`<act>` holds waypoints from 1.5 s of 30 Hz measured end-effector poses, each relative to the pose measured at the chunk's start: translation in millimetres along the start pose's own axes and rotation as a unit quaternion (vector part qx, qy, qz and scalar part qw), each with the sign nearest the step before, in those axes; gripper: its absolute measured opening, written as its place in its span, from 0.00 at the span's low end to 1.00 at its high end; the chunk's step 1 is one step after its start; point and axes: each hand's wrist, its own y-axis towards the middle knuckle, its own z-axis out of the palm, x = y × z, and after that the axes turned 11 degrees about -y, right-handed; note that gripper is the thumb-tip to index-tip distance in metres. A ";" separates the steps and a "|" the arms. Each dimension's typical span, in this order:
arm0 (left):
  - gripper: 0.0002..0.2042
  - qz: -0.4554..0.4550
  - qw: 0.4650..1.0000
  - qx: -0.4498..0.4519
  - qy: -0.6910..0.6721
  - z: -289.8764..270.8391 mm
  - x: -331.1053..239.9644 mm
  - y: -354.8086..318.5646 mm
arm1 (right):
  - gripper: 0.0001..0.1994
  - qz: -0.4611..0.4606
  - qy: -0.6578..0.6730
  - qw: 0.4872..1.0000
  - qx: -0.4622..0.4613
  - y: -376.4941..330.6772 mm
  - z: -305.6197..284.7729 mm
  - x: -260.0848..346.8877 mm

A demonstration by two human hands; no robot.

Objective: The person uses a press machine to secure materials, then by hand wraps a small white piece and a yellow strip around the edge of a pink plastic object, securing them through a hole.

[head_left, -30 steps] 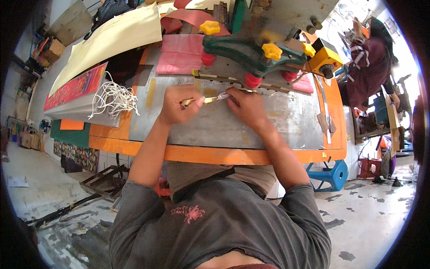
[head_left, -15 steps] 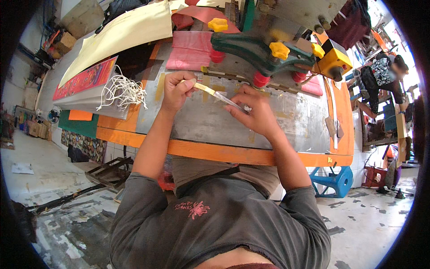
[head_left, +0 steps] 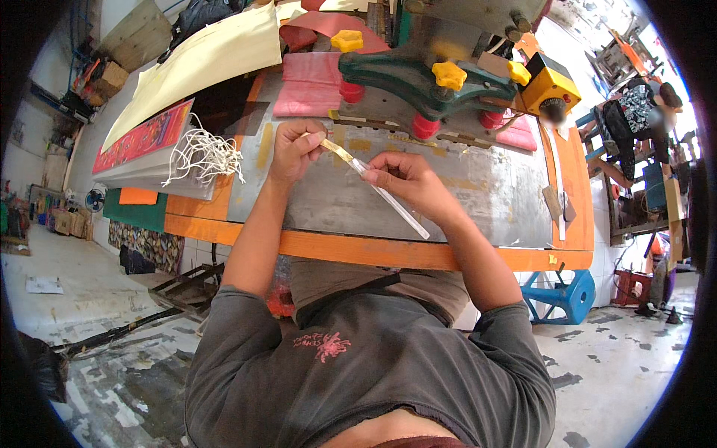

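Observation:
A long, narrow strip (head_left: 402, 212), yellowish at its left part and whitish, shiny at its right part, spans both hands above the grey metal tabletop (head_left: 321, 201). My left hand (head_left: 294, 153) is closed on its yellowish end, fingers curled and thumb pressed on top. My right hand (head_left: 407, 179) pinches it near the middle between thumb and fingers. Past that pinch, the whitish part slants down to the right toward the table's near edge. What exactly the strip is, I cannot make out.
A press with a dark green frame (head_left: 403, 78) and yellow knobs stands beyond my hands. Left lie stacked printed sheets (head_left: 146, 145), white cords (head_left: 205, 153) and a cream sheet (head_left: 213, 56). Pink material (head_left: 308, 86) lies behind. A blue stool (head_left: 569, 295) stands below right; another person (head_left: 638, 131) sits far right.
My right hand has shifted left along the strip to its middle and turned. The strip's whitish end, mostly covered before, now shows beyond the fingers. My left hand keeps its hold.

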 end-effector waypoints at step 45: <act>0.07 -0.060 0.958 -0.249 0.126 116.7 2.1 -67.9 | 0.09 -0.118 0.009 0.989 -0.092 -6.5 29.3 -6.0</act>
